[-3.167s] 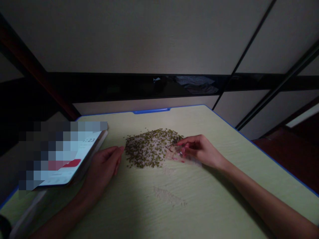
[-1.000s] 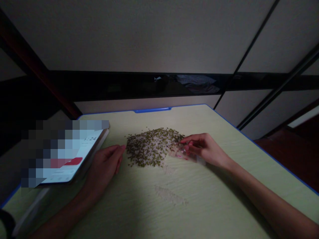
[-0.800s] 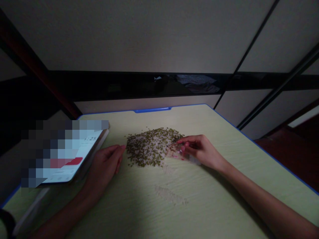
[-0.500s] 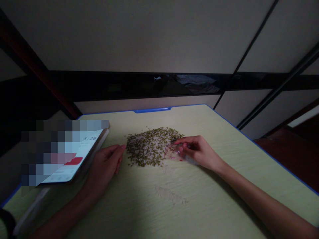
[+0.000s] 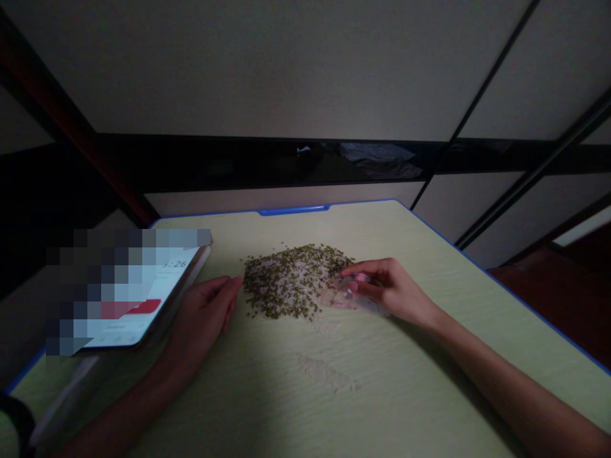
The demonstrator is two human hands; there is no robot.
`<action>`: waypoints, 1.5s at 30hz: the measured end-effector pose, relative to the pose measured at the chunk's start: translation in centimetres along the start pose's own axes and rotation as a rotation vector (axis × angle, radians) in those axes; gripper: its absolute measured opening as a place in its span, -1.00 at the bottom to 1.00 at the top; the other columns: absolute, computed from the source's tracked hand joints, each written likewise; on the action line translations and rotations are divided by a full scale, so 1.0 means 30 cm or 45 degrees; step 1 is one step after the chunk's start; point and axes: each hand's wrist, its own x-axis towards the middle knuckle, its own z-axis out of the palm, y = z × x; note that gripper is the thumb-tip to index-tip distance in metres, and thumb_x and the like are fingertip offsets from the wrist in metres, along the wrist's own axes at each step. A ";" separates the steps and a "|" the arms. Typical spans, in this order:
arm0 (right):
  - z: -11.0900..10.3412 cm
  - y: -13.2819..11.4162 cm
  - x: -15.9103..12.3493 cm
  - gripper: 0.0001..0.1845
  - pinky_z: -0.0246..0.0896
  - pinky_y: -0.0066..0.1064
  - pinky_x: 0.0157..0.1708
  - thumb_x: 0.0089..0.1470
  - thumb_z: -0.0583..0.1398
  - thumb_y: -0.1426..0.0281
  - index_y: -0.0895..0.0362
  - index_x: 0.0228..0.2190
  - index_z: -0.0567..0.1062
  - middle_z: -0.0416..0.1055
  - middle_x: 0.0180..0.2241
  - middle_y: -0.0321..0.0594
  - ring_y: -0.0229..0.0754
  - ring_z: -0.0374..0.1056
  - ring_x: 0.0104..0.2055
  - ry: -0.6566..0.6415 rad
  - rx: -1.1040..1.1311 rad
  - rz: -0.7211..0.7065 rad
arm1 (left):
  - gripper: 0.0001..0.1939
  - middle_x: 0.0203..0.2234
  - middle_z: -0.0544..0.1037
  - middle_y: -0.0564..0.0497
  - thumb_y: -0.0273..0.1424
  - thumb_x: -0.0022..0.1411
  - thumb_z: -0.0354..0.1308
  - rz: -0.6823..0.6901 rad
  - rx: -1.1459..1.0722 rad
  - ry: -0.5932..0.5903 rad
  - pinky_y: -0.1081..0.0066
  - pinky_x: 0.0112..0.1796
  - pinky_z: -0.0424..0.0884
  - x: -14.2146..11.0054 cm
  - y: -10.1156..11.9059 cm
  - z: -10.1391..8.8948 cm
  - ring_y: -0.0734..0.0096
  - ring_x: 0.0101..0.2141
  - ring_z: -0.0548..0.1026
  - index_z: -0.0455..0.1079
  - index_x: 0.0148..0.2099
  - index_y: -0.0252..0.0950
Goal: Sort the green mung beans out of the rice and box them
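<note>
A low pile of mixed green and pale grains (image 5: pixel 286 283), perhaps mung beans and rice, lies on the pale yellow-green table (image 5: pixel 382 381). At its right edge, my right hand (image 5: pixel 382 286) is pinched round a small clear plastic bag (image 5: pixel 344 299) with red print, whose left end touches the grains. My left hand (image 5: pixel 210 302) rests by the pile's left edge, thumb and fingers pressed together. Whatever may lie between those fingertips is hidden.
A tablet or phone with a lit screen (image 5: pixel 138 324), partly pixelated, is propped at the left beside my left forearm. Pale dust or crumbs (image 5: pixel 324 372) lie in front of the pile. Behind the table's blue handle (image 5: pixel 293 210) stand cabinet panels (image 5: pixel 286 70).
My right hand has shifted slightly right with the plastic bag, and more of the bag shows. My left hand stays almost still, and the view has moved a little.
</note>
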 end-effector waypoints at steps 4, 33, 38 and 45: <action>0.003 0.006 -0.002 -0.65 0.00 -0.48 -0.61 -0.09 0.13 0.37 0.32 -0.29 0.54 0.37 -0.55 -0.18 -0.36 0.10 -0.60 -0.031 0.007 0.016 | -0.61 -0.89 0.13 0.21 -0.11 -0.03 -0.07 0.011 -0.015 -0.017 0.50 -0.63 0.08 -0.001 -0.001 0.000 0.53 -0.76 0.14 0.06 -0.74 -0.19; -0.014 0.003 0.007 -0.68 -0.03 -0.50 -0.62 -0.09 0.14 0.39 0.30 -0.29 0.54 0.28 -0.62 -0.27 -0.35 0.06 -0.60 -0.103 -0.004 0.006 | -0.63 -0.88 0.13 0.21 -0.18 0.00 -0.05 0.002 0.011 -0.011 0.49 -0.61 0.08 -0.007 0.018 -0.003 0.52 -0.74 0.14 0.04 -0.74 -0.20; -0.027 0.022 0.011 -0.67 -0.02 -0.51 -0.63 -0.07 0.15 0.37 0.29 -0.28 0.55 0.38 -0.55 -0.19 -0.35 0.10 -0.58 -0.038 -0.028 -0.029 | -0.62 -0.90 0.12 0.20 -0.16 -0.01 -0.06 0.009 0.006 -0.022 0.49 -0.61 0.09 -0.001 0.004 -0.004 0.52 -0.75 0.14 0.05 -0.75 -0.20; -0.034 0.021 0.010 -0.66 0.04 -0.49 -0.59 -0.08 0.15 0.37 0.28 -0.27 0.55 0.41 -0.53 -0.16 -0.32 0.14 -0.55 -0.004 -0.042 -0.034 | -0.63 -0.89 0.14 0.21 -0.16 -0.02 -0.05 0.001 -0.009 -0.023 0.49 -0.61 0.10 -0.001 0.007 0.002 0.52 -0.75 0.15 0.06 -0.74 -0.20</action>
